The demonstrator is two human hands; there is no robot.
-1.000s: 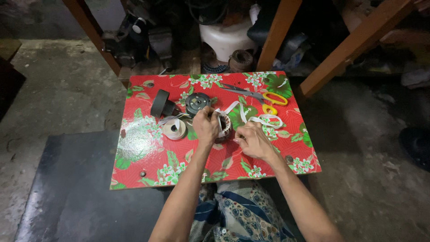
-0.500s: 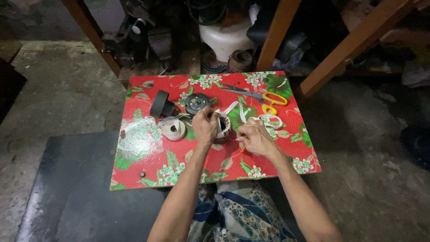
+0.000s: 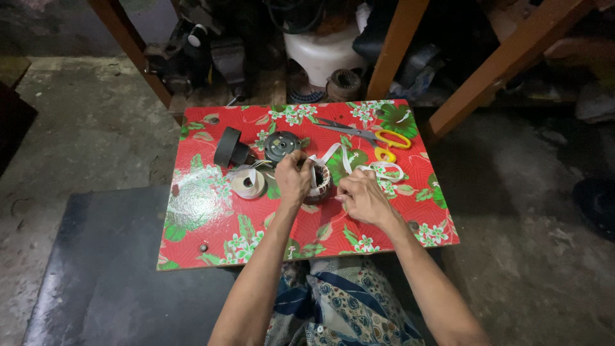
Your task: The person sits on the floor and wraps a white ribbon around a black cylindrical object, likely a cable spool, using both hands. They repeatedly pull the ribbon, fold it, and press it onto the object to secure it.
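My left hand [image 3: 293, 181] grips a round wound coil [image 3: 319, 181] that rests on the low table with a red flowered cover [image 3: 211, 224]. White tape [image 3: 346, 158] trails from the coil towards the right. My right hand [image 3: 363, 198] is closed just right of the coil, pinching the tape end near it. A roll of white tape [image 3: 248, 184] lies left of my left hand.
A black cylindrical part [image 3: 229, 148] and a round grey motor piece [image 3: 282, 145] lie behind the coil. Scissors with yellow handles [image 3: 375, 135] lie at the back right. Wooden legs [image 3: 398, 46] and dark machine parts [image 3: 192, 51] stand beyond the table. A dark mat [image 3: 96, 275] lies at left.
My right hand has shifted slightly down and away from the coil, drawing the tape. My left hand has stayed on the coil.
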